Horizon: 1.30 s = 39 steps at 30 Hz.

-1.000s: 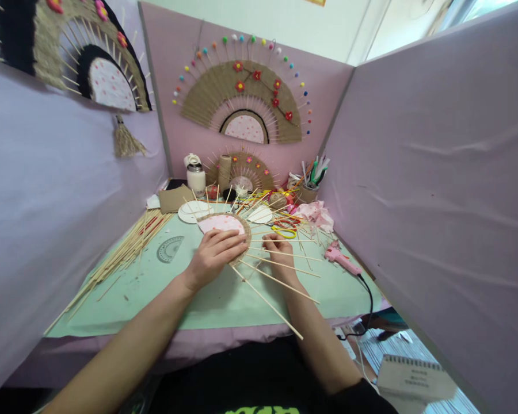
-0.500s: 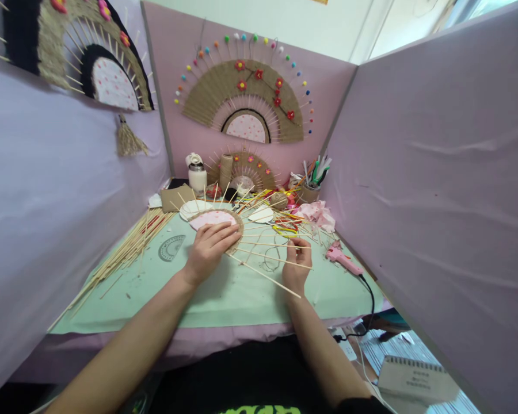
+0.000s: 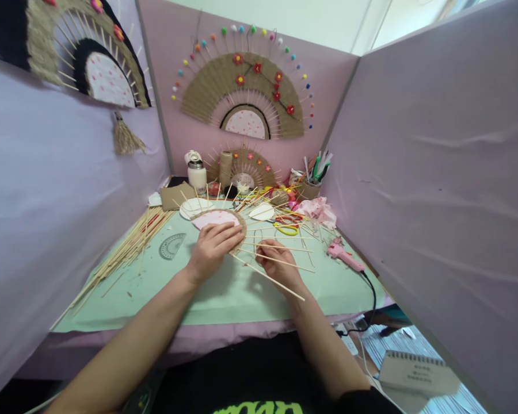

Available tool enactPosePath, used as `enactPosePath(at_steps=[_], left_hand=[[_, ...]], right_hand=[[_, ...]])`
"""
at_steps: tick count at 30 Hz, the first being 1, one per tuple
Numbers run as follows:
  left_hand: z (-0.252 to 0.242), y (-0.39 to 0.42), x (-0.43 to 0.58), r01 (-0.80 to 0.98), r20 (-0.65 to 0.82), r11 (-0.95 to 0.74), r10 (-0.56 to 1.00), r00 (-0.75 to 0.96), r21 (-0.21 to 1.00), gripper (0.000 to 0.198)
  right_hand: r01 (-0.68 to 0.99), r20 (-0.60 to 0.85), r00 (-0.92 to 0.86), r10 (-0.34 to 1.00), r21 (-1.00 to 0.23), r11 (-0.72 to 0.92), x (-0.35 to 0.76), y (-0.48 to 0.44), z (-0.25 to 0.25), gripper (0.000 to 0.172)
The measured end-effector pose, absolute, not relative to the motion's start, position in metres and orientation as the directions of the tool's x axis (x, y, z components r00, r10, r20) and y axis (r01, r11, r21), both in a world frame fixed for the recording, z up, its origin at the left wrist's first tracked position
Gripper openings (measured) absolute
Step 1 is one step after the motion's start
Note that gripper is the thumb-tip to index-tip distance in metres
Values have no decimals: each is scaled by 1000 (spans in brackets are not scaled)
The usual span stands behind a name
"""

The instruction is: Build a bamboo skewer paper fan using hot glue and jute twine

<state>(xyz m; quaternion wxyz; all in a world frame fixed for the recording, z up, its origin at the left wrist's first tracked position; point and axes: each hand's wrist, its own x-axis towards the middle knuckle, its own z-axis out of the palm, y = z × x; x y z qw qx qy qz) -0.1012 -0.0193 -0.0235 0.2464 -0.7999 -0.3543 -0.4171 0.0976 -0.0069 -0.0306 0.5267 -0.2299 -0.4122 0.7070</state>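
My left hand point(image 3: 213, 247) grips the right edge of a half-round fan piece point(image 3: 213, 217), its fingers over the top and the thumb hidden. The piece has a pink patterned centre and a brown twine rim point(image 3: 237, 214). Thin wooden sticks point(image 3: 276, 280) radiate from that rim. Among the right-hand sticks, close to the rim, my right hand point(image 3: 278, 261) is closed in a pinch. A thin dark cord loops at its fingertips and seems held there, partly hidden by the fingers and sticks.
Loose sticks point(image 3: 116, 259) and a clear protractor point(image 3: 171, 246) lie left. To the right are a pink glue gun point(image 3: 344, 256), its cable over the edge, and crumpled pink cloth point(image 3: 317, 211). Behind stand a white bottle point(image 3: 196, 176), a twine roll point(image 3: 225, 168) and a tool pot point(image 3: 309, 188).
My right hand has moved left along the sticks towards the fan's rim, and the cord loop has shifted with it. My left hand keeps its hold on the fan piece.
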Motion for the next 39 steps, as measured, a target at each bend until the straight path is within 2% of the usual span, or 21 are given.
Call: enactPosePath(at_steps=[9,23,39], left_hand=[[-27,-19,-101,766,831,-637,381,405,-81,34],[-27,-19,-99,755,827,-651,380,415,-79,32],[-27,-19,-100,767,828,-639,394,399,-65,34]], right_hand=[[-601,116,-395,911,-783,-161,98,-6,-35,14],[-576,126,-385,914,-807,-131,95,-10,-28,13],[-602,120,-411,904,-780,-171,100,-10,-29,15]])
